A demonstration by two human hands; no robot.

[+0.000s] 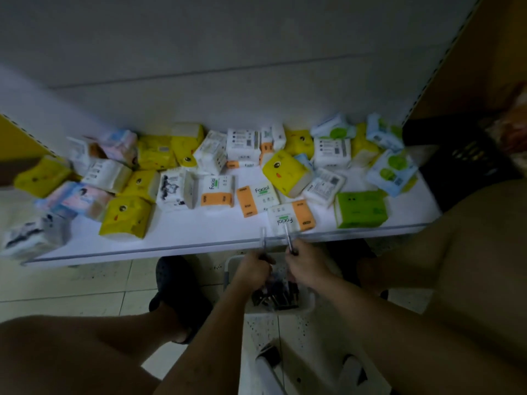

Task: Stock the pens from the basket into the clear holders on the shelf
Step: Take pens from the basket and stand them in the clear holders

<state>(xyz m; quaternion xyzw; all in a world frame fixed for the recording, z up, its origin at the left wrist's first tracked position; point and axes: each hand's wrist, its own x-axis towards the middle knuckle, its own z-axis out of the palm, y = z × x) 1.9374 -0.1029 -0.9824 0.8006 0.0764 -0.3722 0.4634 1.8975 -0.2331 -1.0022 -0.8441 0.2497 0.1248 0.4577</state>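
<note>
left grip point(252, 270) pinching pen point(263, 238) | right grip point(303, 266) pinching second pen point(288, 238) | basket point(305, 306) beneath them hiding behind wrists, contents blurred

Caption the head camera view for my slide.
Left hand and right hand each hold a pen above the basket near the shelf.

Tissue packs point(216, 192) lie scattered across the low shelf point(199, 240), from its back wall almost to its front edge. On the floor just before that edge sits the basket point(309, 305), between the person's knees, with a heap of pens point(276, 297) in it. Above the basket the left hand point(252, 270) and right hand point(303, 266) are side by side, each gripping one pen. The left-hand pen point(263, 238) and right-hand pen point(287, 236) stick up across the shelf's edge. A shoe point(174, 283) stands left of the basket, and a crate point(462, 163) sits right of the shelf.
</note>
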